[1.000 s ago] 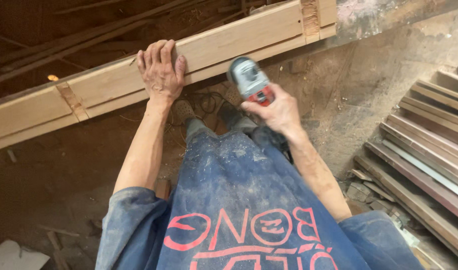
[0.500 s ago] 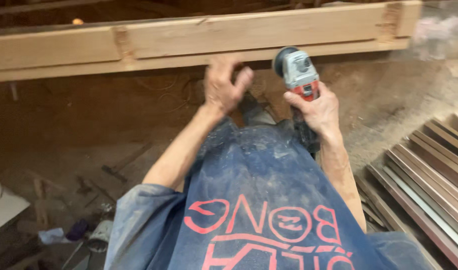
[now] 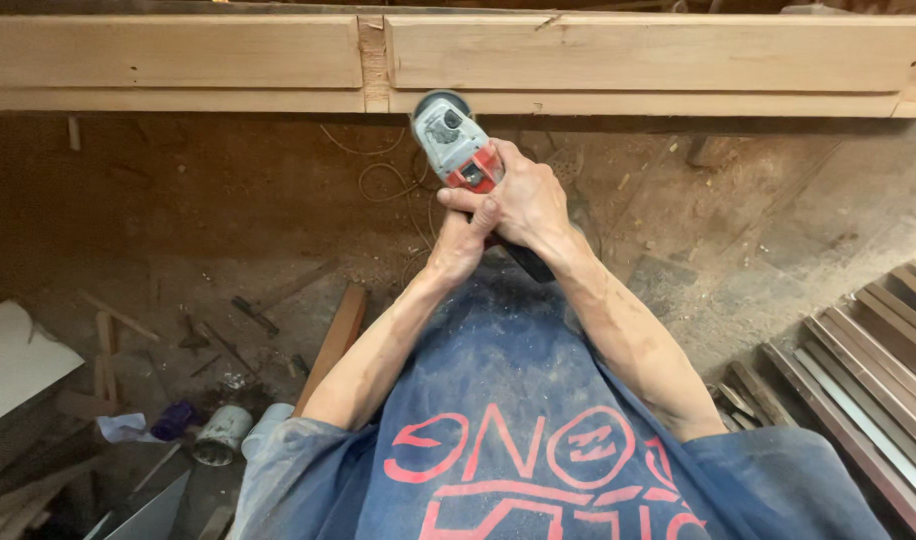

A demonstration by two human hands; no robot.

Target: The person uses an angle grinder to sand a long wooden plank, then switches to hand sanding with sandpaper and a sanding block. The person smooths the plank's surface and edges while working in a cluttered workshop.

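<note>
Since the earlier frame the left hand (image 3: 465, 232) has come off the wooden beam (image 3: 618, 55) and joined the right hand (image 3: 526, 200) on the angle grinder (image 3: 456, 145), and the tool's head now sits right at the beam's lower edge, just below a short cross-piece (image 3: 374, 50) set into the wood.

At the far left a pale flat board (image 3: 13, 360) lies on the dirt floor (image 3: 178, 220) among loose wood scraps. Beside them a small white can (image 3: 218, 435) lies tipped on its side, its mouth facing the camera; what is inside cannot be made out. A purple rag (image 3: 175, 418) lies just beside it, and a reddish wooden strip (image 3: 336, 335) leans nearby.

In the middle, both hands are closed tightly around the grinder's red and grey body, left fingers wrapped over the right hand's grip. The grinder's grey head points up toward the beam.

At the right, a stack of long dark slats (image 3: 858, 370) lies on the floor, well apart from the hands.
</note>
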